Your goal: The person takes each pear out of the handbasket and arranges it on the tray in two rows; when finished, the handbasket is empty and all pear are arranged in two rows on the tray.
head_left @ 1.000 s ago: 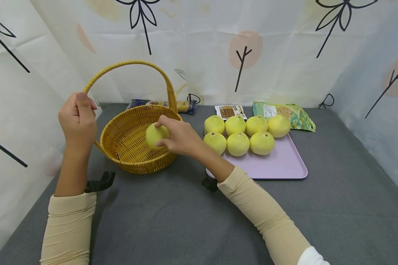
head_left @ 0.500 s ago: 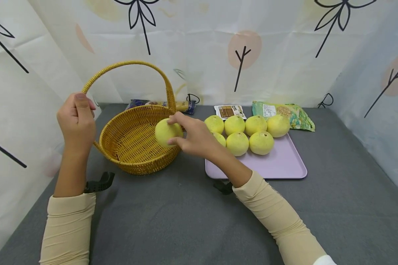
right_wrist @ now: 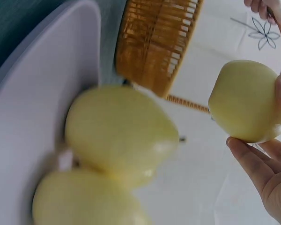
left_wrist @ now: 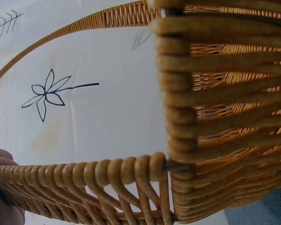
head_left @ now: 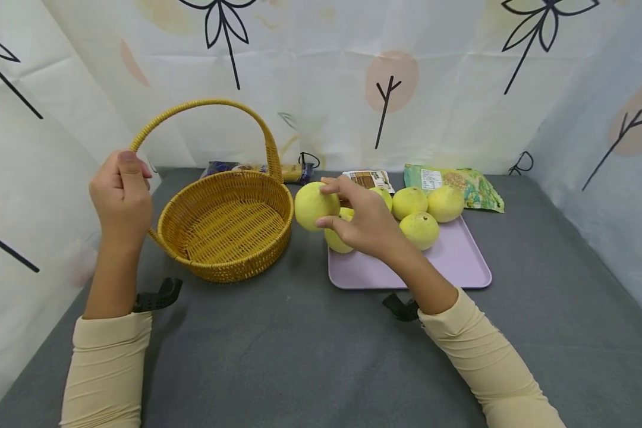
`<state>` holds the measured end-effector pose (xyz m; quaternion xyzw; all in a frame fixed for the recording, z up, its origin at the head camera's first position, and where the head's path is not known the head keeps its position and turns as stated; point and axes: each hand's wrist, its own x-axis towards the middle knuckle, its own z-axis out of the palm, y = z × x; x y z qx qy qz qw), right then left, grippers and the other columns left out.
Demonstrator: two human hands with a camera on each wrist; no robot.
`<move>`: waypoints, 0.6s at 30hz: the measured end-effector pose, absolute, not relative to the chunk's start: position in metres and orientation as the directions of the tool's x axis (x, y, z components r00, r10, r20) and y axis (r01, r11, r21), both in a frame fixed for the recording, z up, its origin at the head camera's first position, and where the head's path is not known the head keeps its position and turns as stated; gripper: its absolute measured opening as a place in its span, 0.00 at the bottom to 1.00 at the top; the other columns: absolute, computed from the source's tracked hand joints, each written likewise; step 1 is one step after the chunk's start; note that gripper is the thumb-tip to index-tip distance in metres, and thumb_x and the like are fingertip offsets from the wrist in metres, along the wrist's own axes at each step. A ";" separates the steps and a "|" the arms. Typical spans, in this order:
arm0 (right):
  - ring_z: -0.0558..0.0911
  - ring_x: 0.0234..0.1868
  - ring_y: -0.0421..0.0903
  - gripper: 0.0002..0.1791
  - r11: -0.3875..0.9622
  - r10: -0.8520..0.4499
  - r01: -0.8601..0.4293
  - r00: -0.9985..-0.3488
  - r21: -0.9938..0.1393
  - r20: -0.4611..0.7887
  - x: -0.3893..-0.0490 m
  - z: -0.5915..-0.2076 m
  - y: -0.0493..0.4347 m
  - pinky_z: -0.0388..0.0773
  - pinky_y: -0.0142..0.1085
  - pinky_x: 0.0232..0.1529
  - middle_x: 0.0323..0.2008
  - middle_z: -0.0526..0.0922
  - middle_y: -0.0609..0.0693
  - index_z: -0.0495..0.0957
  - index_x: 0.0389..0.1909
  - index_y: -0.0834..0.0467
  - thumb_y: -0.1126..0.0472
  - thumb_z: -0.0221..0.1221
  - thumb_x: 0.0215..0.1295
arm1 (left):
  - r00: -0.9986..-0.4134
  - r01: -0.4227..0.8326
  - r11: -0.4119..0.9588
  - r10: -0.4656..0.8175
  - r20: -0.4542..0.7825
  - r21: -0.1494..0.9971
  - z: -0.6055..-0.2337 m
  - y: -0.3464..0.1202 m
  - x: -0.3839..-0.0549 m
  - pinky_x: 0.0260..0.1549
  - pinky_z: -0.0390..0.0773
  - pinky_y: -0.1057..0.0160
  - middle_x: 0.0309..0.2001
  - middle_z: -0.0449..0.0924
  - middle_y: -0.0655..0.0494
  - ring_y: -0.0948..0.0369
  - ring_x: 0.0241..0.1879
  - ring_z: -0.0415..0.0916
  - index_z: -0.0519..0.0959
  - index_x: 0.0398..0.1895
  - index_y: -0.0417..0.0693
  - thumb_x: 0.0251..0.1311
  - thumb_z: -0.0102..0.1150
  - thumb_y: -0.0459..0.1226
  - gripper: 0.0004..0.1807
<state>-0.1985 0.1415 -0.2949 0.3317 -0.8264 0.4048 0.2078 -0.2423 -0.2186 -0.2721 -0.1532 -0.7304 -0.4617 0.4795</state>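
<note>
My left hand (head_left: 120, 199) grips the left side of the tall arched handle (head_left: 203, 103) of a yellow wicker basket (head_left: 230, 272). Inside the basket the woven bottom shows. My right hand (head_left: 369, 223) pinches a round yellow-green pear (head_left: 315, 207) between thumb and fingers, to the right of the basket rim. In the head view this pear overlaps the left end of a lilac tray (head_left: 353, 278). More pears (head_left: 420, 230) stand in rows on the tray, several partly hidden behind my right hand. The right wrist view shows two tray pears (right_wrist: 117, 131) close up.
Behind the tray lie a small white-and-brown packet (head_left: 371, 178) and a green food bag (head_left: 476, 189). A long blue-and-yellow packet (head_left: 296, 173) lies behind the basket. Patterned white cloth (head_left: 321, 71) stands around the grey table (head_left: 257, 356).
My right hand has carried the pear rightward from over the basket to the tray's left end. My left hand keeps its grip on the handle, and the basket stays in place.
</note>
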 end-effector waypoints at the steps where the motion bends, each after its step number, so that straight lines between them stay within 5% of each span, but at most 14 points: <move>1: 0.79 0.60 0.48 0.25 0.457 -0.368 -0.713 -0.696 -0.532 0.617 -0.197 -0.295 0.146 0.78 0.34 0.52 0.59 0.80 0.57 0.75 0.50 0.65 0.66 0.75 0.54 | -0.494 0.666 0.526 -0.219 0.841 0.528 -0.272 -0.219 -0.242 0.16 0.50 0.73 0.15 0.63 0.67 0.69 0.14 0.53 0.69 0.24 0.27 0.77 0.45 0.34 0.22; 18: 0.80 0.57 0.62 0.26 0.640 -0.111 -0.515 -0.797 -0.570 0.594 -0.184 -0.289 0.244 0.78 0.42 0.54 0.63 0.76 0.59 0.70 0.52 0.68 0.71 0.72 0.55 | -0.496 0.668 0.521 -0.221 0.840 0.532 -0.273 -0.219 -0.242 0.16 0.50 0.73 0.15 0.62 0.66 0.69 0.14 0.53 0.69 0.23 0.27 0.77 0.45 0.35 0.23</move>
